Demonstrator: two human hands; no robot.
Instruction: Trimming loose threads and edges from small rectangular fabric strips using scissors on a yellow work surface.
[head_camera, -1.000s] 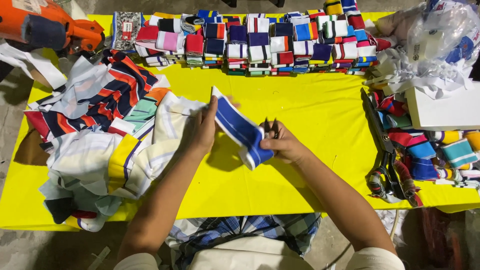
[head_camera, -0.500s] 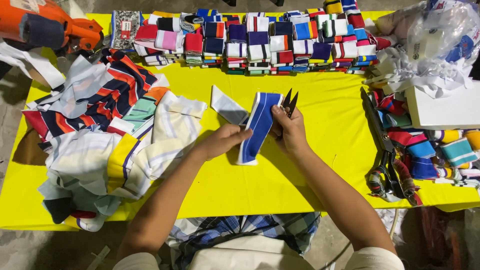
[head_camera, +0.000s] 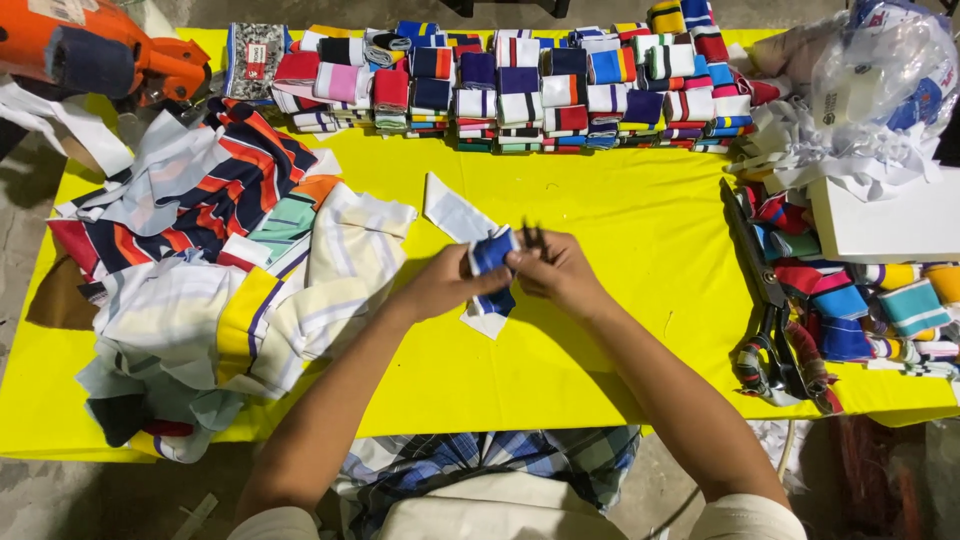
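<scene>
A: What sort of place is this?

B: A small garment workshop, seen from above. A bright yellow cloth-covered worktable (head_camera: 640, 250) fills the view.

A: What shows that?

B: Along the tabletop's far edge runs a row of folded, striped knit trims in many colours (head_camera: 520, 85). At the left edge lies a loose heap of striped fabric offcuts (head_camera: 215, 270). Near the right edge rest large metal tailor's shears (head_camera: 765, 320), beside more rolled knit bands (head_camera: 880, 300). An orange handheld power tool (head_camera: 100, 55) sits at the far left corner. A bare concrete floor (head_camera: 40, 500) shows below.
</scene>
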